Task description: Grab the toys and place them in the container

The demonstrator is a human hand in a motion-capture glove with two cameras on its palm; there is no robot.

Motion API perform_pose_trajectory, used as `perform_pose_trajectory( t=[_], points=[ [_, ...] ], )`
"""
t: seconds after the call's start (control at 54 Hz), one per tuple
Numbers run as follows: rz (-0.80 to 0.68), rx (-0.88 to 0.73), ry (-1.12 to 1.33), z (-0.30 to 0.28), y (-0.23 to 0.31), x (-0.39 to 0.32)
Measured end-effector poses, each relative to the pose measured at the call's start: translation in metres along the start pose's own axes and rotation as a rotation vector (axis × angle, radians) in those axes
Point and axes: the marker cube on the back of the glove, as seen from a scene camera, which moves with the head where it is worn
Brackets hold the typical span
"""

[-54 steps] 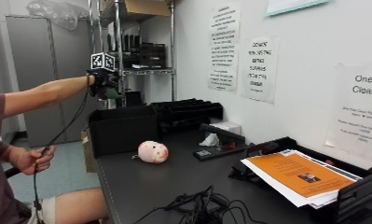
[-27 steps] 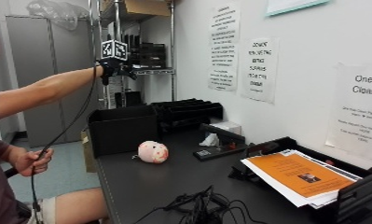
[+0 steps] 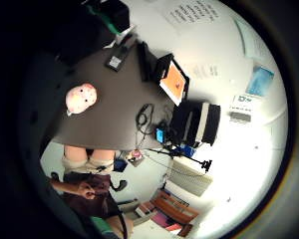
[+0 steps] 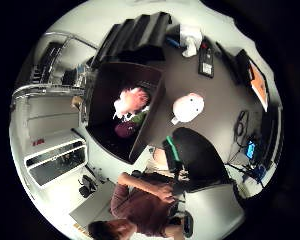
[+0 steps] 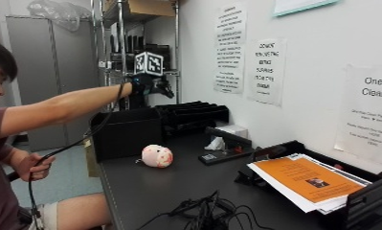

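Outside view: gloved right hand [image 5: 151,85] raised high above the black container [image 5: 128,133] at the table's far end, arm stretched out level; fingers mostly lost against the dark shelving, so how far open cannot be told, and nothing seen in them. Pink pig toy [image 5: 157,155] lying on the dark table [image 5: 146,191] just in front of the container, apart from it; roundish, no clear long axis, face turned toward the camera and slightly toward the orange paper stack [image 5: 302,178]. Container's inside hidden from here. Bare left hand [image 5: 34,166] low beside the seat, curled round a black cable [image 5: 69,146].

Little-finger palm view: pig toy [image 3: 81,97] seen from above near the table edge, face up toward the camera. Container side swallowed by the dark rim (nothing readable there).

Thumb-side palm view: container [image 4: 125,111] open-topped, with a pink plush toy [image 4: 131,101], something green [image 4: 138,118] and something dark purple [image 4: 124,130] inside, shapes hard to make out. Pig toy [image 4: 188,107] on the table just outside the container wall.
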Motion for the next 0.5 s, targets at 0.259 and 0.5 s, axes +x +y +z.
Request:
perform_pose_trajectory(
  t=[0.259,0.5],
  points=[
    [-0.108,-0.196,-0.218,0.196,-0.070,-0.038],
    [-0.087,-0.081,-0.304,0.286,-0.082,-0.045]
  ],
)
